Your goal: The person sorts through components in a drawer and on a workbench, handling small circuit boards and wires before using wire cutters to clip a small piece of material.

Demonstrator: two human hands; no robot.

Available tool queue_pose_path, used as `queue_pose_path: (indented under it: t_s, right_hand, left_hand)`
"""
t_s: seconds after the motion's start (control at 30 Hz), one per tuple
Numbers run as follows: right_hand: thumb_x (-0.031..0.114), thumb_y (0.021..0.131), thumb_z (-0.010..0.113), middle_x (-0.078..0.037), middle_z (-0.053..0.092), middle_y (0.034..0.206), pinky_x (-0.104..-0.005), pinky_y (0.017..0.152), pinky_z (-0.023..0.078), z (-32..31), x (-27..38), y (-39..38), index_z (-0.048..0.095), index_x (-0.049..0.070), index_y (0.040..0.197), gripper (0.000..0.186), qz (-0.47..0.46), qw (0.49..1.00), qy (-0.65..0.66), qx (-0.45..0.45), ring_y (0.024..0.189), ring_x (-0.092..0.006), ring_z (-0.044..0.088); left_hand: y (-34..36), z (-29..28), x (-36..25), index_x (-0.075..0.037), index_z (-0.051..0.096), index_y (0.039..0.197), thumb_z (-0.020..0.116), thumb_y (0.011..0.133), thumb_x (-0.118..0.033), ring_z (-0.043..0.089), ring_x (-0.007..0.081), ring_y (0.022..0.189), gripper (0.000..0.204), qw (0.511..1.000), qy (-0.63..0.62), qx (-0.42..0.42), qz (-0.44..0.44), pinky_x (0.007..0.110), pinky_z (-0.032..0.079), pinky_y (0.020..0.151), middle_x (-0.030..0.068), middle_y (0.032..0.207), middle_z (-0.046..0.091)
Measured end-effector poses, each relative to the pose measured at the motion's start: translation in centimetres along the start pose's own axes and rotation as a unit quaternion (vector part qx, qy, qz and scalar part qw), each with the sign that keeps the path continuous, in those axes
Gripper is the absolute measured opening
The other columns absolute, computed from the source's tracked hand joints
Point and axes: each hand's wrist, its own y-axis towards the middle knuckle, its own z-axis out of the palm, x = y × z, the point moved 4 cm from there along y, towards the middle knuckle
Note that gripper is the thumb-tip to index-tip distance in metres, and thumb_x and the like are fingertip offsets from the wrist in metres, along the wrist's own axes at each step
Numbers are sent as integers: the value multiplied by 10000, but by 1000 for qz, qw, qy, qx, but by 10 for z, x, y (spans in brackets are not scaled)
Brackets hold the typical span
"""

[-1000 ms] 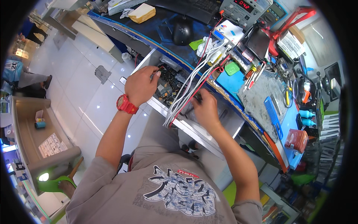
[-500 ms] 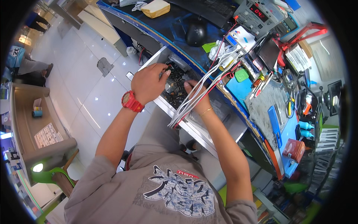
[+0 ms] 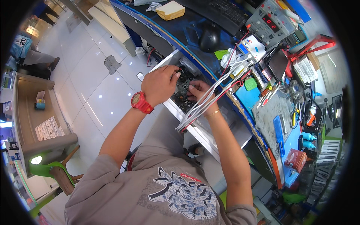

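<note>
Small dark parts (image 3: 183,82) lie in the open drawer (image 3: 202,137), at the fingertips of the left hand (image 3: 159,84), whose thumb and index finger stand slightly apart; I cannot tell whether they grip anything. Thumb and fingers of the right hand (image 3: 200,91) are drawn close together, their hold unclear. Compared with 1.0 s ago, these fingers have crossed under the white cables (image 3: 194,114), now nearer the left fingers, which remain over the parts.
</note>
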Motion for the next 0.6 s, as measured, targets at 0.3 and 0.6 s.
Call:
queue_pose_path:
  t_s: [0.3, 0.6]
  right_hand:
    - [-40, 787, 829, -151, 692, 1115, -332, 907, 572, 2, 8, -19, 757, 16, 934, 172, -247, 959, -133, -35, 1027, -248, 706]
    - [-100, 837, 727, -136, 682, 1142, -332, 902, 599, 1, 9, -2, 750, 11, 962, 168, -257, 935, -238, -51, 1061, -236, 719]
  left_hand:
    - [-1, 0, -1, -89, 747, 1140, 664, 998, -251, 745, 310, 908, 231, 1000, 4, -14, 7, 412, 580, 766, 84, 1023, 777]
    - [0, -1, 0, -95, 735, 1161, 643, 1009, -244, 739, 331, 911, 231, 999, 8, -32, 17, 428, 577, 774, 98, 1054, 774]
